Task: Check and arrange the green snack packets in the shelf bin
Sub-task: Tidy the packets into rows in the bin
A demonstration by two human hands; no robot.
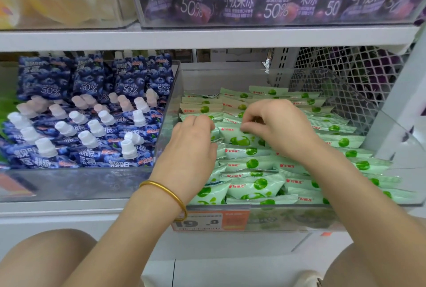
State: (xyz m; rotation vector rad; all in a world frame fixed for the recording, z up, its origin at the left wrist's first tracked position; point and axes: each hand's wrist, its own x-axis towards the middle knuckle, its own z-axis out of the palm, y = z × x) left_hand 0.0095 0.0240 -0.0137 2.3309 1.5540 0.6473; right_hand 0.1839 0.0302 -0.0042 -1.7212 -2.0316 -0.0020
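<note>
A clear plastic shelf bin [288, 217] on the right holds several pale green snack packets [253, 185] printed with green fruit, lying in rows. Both hands are inside the bin over the middle rows. My left hand [191, 143], a gold bangle on its wrist, has its fingers curled down onto the packets at the left side. My right hand [276, 123] has curled fingers pinching the top edge of one green packet [239, 138] that lies between the two hands. The packets under both hands are hidden.
A neighbouring clear bin [69, 185] on the left holds several blue spouted jelly pouches [87, 125]. Above, a white shelf [207, 37] carries bins of purple pouches [276, 3] and price labels. An orange price tag [209, 221] hangs on the green bin's front. White mesh [345, 72] is at the back right.
</note>
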